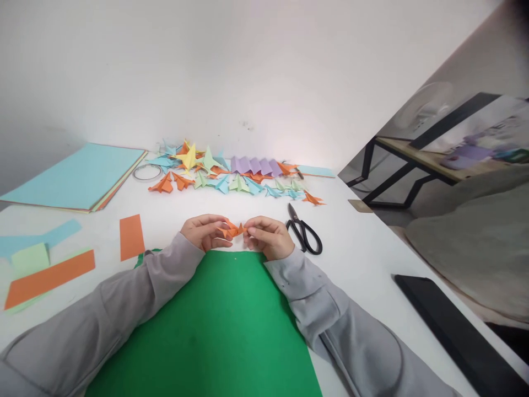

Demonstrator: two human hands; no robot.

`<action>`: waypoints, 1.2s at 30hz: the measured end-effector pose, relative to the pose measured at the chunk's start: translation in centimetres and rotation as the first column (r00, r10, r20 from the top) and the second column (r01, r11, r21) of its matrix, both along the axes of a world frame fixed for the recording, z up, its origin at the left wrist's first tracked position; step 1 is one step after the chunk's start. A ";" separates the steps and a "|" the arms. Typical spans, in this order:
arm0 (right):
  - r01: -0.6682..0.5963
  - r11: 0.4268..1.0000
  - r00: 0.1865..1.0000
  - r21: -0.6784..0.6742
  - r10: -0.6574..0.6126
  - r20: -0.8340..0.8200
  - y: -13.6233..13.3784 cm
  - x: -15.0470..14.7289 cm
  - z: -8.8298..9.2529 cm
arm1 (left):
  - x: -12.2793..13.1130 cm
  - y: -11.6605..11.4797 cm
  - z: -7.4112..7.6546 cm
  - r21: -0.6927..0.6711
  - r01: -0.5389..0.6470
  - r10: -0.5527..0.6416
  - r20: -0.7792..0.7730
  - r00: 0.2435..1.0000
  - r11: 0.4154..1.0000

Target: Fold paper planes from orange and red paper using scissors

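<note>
A small folded orange paper figure [233, 230] with pointed tips is held up between my two hands. My left hand [206, 230] pinches its left side between thumb and fingers. On the other side, my right hand [268, 236] has its fingertips closed on the figure's right end. Both hands are just above the far edge of a green sheet [215, 325] on the table. Black-handled scissors [305, 230] lie right of my right hand. Left of my left hand is a flat orange paper rectangle [132, 237].
Rows of folded paper figures [223, 182] in several colours stand along the wall, with a pleated purple paper [256, 165] among them. Large coloured sheets [78, 173] are stacked back left. Paper strips [49, 278] lie at left, a long black object [454, 331] at right.
</note>
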State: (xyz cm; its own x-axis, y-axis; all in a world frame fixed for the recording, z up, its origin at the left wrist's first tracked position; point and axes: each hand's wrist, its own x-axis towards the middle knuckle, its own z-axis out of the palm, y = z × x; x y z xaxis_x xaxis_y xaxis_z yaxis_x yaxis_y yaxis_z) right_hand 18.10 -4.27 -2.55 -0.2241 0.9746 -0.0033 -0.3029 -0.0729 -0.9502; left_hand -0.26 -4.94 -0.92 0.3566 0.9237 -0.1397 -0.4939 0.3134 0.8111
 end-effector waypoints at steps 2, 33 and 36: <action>-0.055 0.997 0.997 -0.048 0.052 -0.062 0.1 0.3 0.3 | -0.2 0.4 -0.1 -0.040 0.084 -0.083 0.026 0.996 0.996; -0.172 0.982 0.985 -0.080 0.174 0.014 0.0 0.2 1.1 | 0.3 -0.9 0.1 0.030 0.336 -0.330 -0.129 0.935 0.941; -0.170 0.982 0.985 -0.080 0.172 0.025 -0.1 0.2 1.0 | 0.2 -0.8 0.0 0.002 0.367 -0.362 -0.160 0.918 0.930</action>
